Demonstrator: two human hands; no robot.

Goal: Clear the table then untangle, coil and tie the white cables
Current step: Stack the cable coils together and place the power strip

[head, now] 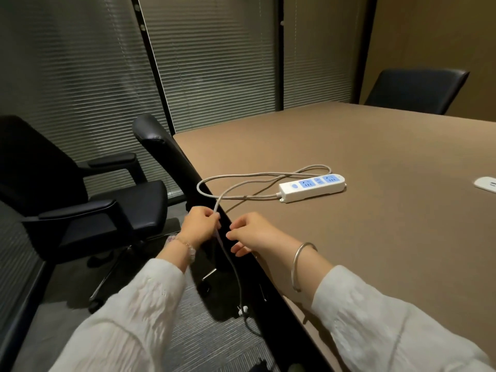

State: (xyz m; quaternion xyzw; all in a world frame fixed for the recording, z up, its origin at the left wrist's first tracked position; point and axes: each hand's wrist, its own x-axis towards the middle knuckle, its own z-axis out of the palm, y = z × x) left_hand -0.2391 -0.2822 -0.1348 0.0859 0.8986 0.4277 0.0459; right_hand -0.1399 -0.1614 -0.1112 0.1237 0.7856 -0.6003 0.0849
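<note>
A white power strip (312, 187) with blue sockets lies on the brown table (375, 157). Its white cable (241, 177) loops across the table's left edge and runs down to my left hand (200, 224), which grips it just off the edge. Below that hand the cable hangs toward the floor and ends in a plug (243, 310). My right hand (249, 232) hovers beside the left one at the table edge, fingers loosely curled, apparently not touching the cable.
A black office chair (80, 194) stands at the left on grey carpet. Another chair back (166, 151) leans against the table's left edge. A third chair (413, 89) sits at the far side. A second white strip (487, 183) shows at the right edge.
</note>
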